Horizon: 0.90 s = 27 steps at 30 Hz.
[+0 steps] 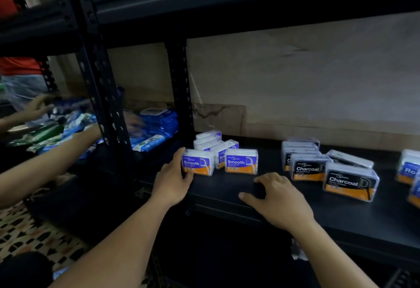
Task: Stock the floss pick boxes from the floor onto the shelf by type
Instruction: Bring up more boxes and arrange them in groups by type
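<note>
**Black shelf with floss pick boxes grouped by label**

Black metal shelf (227, 187) carries every box in sight, and beyond its left post another person's hand (36, 107) reaches among blue packs (159, 120) in the neighbouring bay. Patterned floor (25, 231) shows at the lower left.

Near the shelf's left end, just behind its front edge, stands the front-left Smooth box (198, 163). The left hand (172, 174) holds it by its left end, thumb at the lower front corner and fingers up the side. Just beside it to the right stands a second Smooth box (241, 161), apart from the first. More Smooth boxes (208, 138) are piled behind the pair, some tilted.

The right hand (281, 196) lies palm down on the front edge, fingers loosely curled and holding nothing, between the Smooth group and the Charcoal boxes (351, 182). These run in a rough row from the front edge back. At the shelf's right end sit blue-label boxes (409, 167), cut off by the frame.
</note>
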Available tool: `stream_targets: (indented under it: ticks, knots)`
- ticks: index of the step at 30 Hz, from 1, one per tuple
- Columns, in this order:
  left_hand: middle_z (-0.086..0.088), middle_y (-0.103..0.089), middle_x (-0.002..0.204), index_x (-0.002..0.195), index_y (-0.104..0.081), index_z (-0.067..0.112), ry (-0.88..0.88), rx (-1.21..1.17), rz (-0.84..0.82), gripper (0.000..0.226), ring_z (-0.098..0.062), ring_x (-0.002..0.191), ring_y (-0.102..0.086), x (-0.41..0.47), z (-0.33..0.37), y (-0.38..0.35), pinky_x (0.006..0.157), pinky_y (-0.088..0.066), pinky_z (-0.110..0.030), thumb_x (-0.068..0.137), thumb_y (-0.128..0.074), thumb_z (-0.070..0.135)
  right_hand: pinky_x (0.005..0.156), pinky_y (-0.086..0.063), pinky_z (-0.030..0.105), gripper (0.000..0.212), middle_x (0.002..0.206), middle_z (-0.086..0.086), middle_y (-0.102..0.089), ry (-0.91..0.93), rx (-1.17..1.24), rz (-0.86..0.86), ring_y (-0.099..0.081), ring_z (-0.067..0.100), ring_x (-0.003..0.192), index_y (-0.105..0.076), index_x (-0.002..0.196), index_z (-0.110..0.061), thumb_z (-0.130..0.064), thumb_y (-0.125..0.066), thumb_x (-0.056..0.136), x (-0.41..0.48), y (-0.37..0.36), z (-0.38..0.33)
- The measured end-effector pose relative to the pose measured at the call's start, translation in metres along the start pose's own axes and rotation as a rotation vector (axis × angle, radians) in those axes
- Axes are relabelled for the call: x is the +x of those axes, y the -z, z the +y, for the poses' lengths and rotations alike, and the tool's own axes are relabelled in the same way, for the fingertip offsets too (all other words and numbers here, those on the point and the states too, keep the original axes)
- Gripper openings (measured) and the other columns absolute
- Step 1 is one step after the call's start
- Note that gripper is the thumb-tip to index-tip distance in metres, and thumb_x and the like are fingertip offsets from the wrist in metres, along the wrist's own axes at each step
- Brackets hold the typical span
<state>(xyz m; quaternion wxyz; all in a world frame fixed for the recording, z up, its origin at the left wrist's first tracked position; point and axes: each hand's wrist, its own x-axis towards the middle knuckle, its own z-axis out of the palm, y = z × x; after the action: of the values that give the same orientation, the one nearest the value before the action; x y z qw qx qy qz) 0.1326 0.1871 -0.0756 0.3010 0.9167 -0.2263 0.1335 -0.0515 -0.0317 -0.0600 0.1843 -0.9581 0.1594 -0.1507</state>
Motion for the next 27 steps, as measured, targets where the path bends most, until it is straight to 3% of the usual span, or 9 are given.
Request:
stream_targets:
  ticks: [4,12,15,20,24,27]
  knots:
    - [-0.003,-0.060,0.129,0.154,-0.015,0.036,0.000,-0.009,0.026,0.075,-0.028,0.111,-0.055,-0.001,0.002,-0.001,0.094,-0.046,-0.040,0.093,-0.058,0.038,0.089,-0.043,0.031,0.069,0.131,-0.014,-0.052,0.013,-0.039,0.055,-0.044,0.011,0.126,-0.056,0.130,-0.033,-0.080,-0.049,0.080,-0.002,-0.003,0.000]
    - [-0.002,-0.059,0.130,0.156,-0.011,0.037,-0.002,-0.013,0.048,0.079,-0.026,0.113,-0.054,-0.003,0.002,-0.001,0.096,-0.045,-0.041,0.093,-0.058,0.043,0.101,-0.040,0.031,0.073,0.136,-0.011,-0.049,0.055,-0.115,0.051,-0.042,0.013,0.128,-0.050,0.138,-0.032,-0.080,-0.038,0.085,-0.001,-0.006,-0.001]
    - [0.000,-0.052,0.138,0.156,-0.006,0.038,-0.004,-0.078,0.059,0.083,-0.024,0.122,-0.051,-0.004,-0.002,-0.003,0.101,-0.044,-0.042,0.092,-0.059,0.046,0.102,-0.038,0.032,0.072,0.135,-0.009,-0.049,0.065,-0.146,0.061,-0.043,0.016,0.128,-0.050,0.137,-0.031,-0.079,-0.035,0.086,-0.001,-0.008,-0.002]
    - [-0.002,-0.038,0.151,0.155,-0.023,0.035,0.010,-0.252,0.104,0.070,-0.027,0.138,-0.034,0.000,-0.006,-0.002,0.115,-0.030,-0.043,0.095,-0.059,0.042,0.103,-0.038,0.033,0.072,0.132,-0.008,-0.051,0.066,-0.153,0.061,-0.043,0.017,0.126,-0.052,0.135,-0.030,-0.079,-0.033,0.085,0.000,-0.009,-0.002]
    - [0.003,-0.041,0.146,0.146,-0.042,0.032,-0.194,0.079,0.220,0.065,-0.024,0.133,-0.032,0.001,0.024,0.004,0.104,-0.030,-0.045,0.087,-0.040,0.061,0.105,-0.037,0.034,0.072,0.133,-0.007,-0.050,0.067,-0.143,0.026,-0.042,0.017,0.127,-0.052,0.135,-0.029,-0.078,-0.033,0.086,0.001,-0.008,-0.003]
    - [0.009,-0.047,0.141,0.140,-0.049,0.032,-0.345,0.166,0.154,0.063,-0.019,0.131,-0.034,0.010,0.064,0.006,0.101,-0.025,-0.042,0.086,-0.035,0.061,0.103,-0.038,0.033,0.074,0.131,-0.008,-0.050,0.063,-0.135,0.015,-0.042,0.017,0.126,-0.053,0.133,-0.028,-0.080,-0.033,0.084,-0.001,-0.005,-0.004]
